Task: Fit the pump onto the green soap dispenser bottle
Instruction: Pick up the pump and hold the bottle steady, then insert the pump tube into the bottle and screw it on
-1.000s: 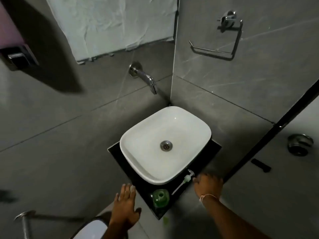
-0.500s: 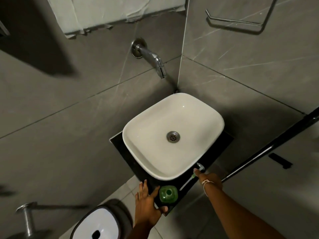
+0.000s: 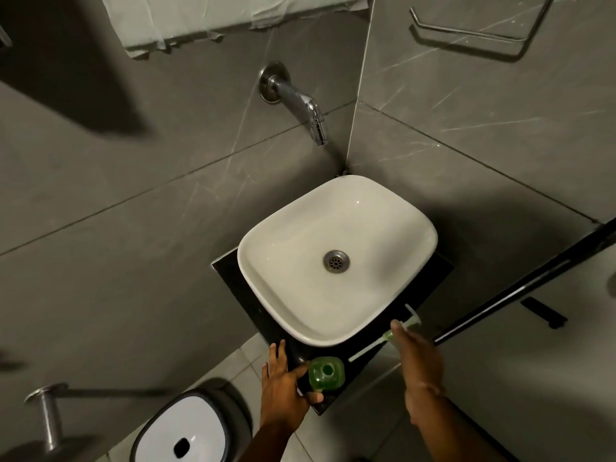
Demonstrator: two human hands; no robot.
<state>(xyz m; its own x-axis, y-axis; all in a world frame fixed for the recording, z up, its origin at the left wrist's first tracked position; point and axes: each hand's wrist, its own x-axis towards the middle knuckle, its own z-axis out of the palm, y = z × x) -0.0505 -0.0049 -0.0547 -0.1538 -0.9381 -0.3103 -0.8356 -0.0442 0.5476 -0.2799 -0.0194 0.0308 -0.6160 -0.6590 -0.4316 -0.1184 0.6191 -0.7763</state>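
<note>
The green soap dispenser bottle [image 3: 326, 373] stands upright with its neck uncovered on the black counter [image 3: 353, 368], just in front of the white basin. My left hand [image 3: 286, 381] cups its left side, thumb and fingers touching it. The pump [image 3: 391, 335], white with a green collar and a long thin tube, lies slanted across the counter to the bottle's right. My right hand [image 3: 418, 358] is closed over its collar; the white head sticks out beyond my fingertips and the tube end points toward the bottle.
A white basin [image 3: 286, 261] with a metal drain fills most of the counter, under a chrome wall tap [image 3: 300, 101]. A white-lidded bin [image 3: 186, 431] stands on the floor at lower left. A black bar [image 3: 520, 288] slants at right.
My left hand has come up to the bottle and wrapped its side. My right hand has closed on the pump, which sits slightly further right and higher than before.
</note>
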